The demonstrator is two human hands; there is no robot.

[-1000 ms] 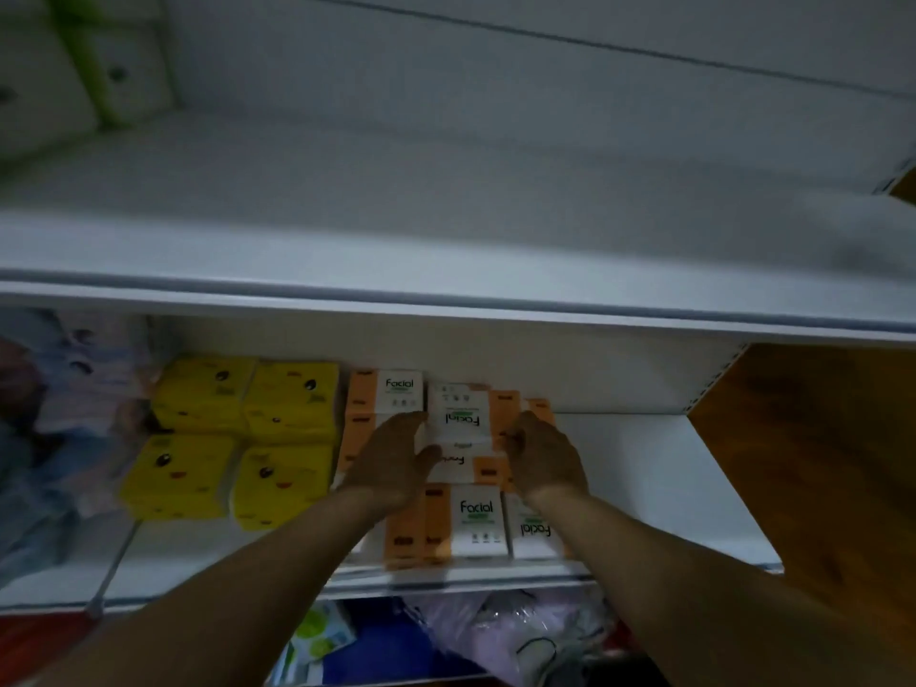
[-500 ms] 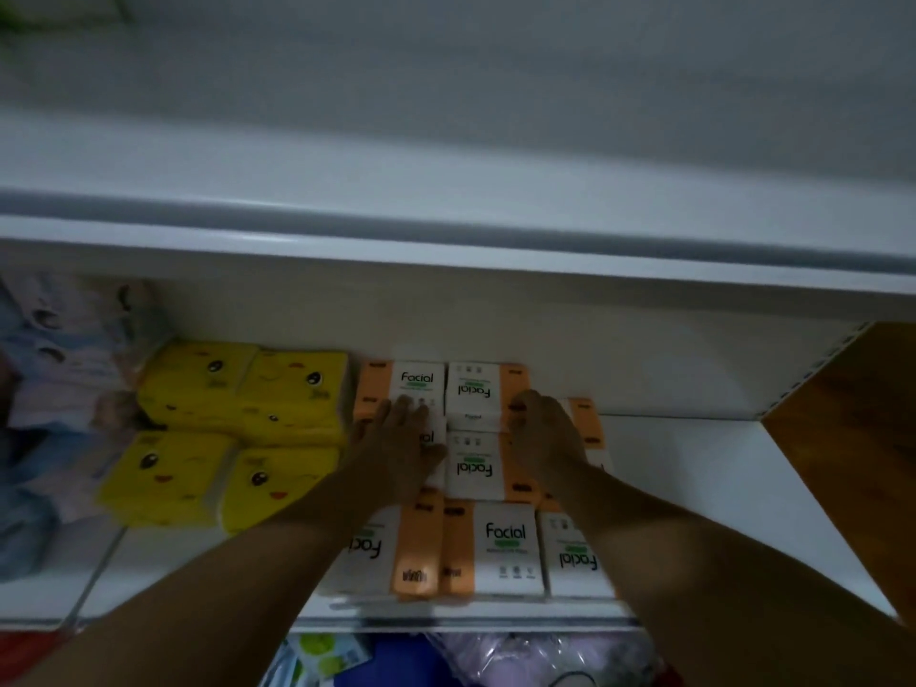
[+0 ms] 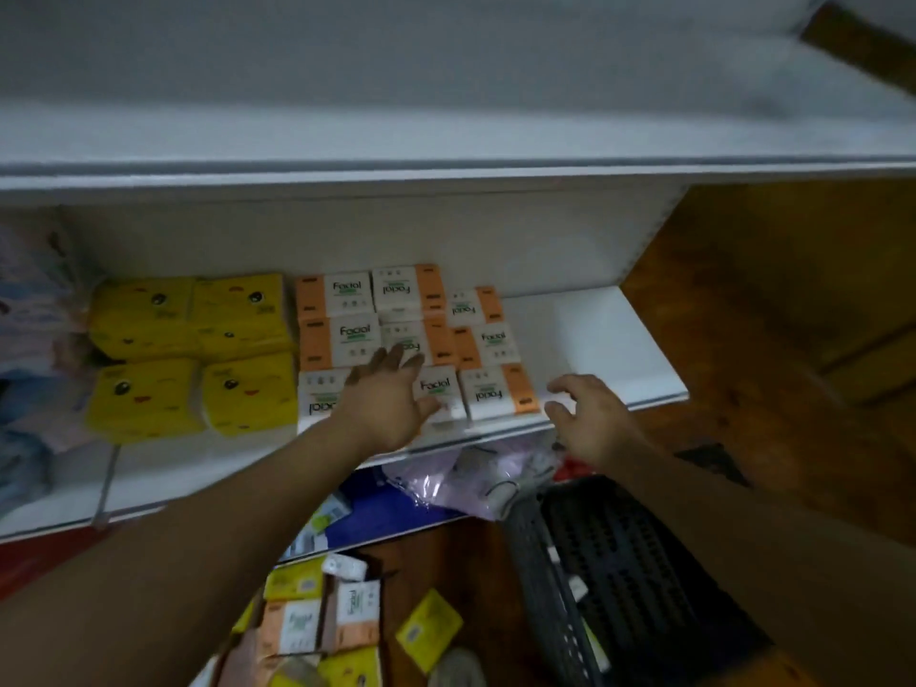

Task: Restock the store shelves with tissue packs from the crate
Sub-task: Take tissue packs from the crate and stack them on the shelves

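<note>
Orange-and-white "Facial" tissue packs [image 3: 488,344] lie in rows on the white middle shelf [image 3: 595,339], with yellow tissue packs [image 3: 193,314] to their left. My left hand [image 3: 391,399] rests flat with spread fingers on the front packs. My right hand [image 3: 590,414] hovers at the shelf's front edge, just right of the packs, fingers loosely curled and holding nothing. A dark plastic crate [image 3: 634,577] stands on the floor below right. More orange and yellow packs [image 3: 322,622] lie in a heap on the floor.
The upper shelf [image 3: 446,171] juts out above the packs. Pastel packages [image 3: 34,309] fill the shelf's left end. A lilac plastic bag [image 3: 476,478] sits on the lower level. Wooden floor [image 3: 793,314] shows to the right of the unit.
Both hands have drawn back from the rear packs toward the shelf's front. The right hand has left the packs and moved right. The view has tipped down, showing the crate and floor.
</note>
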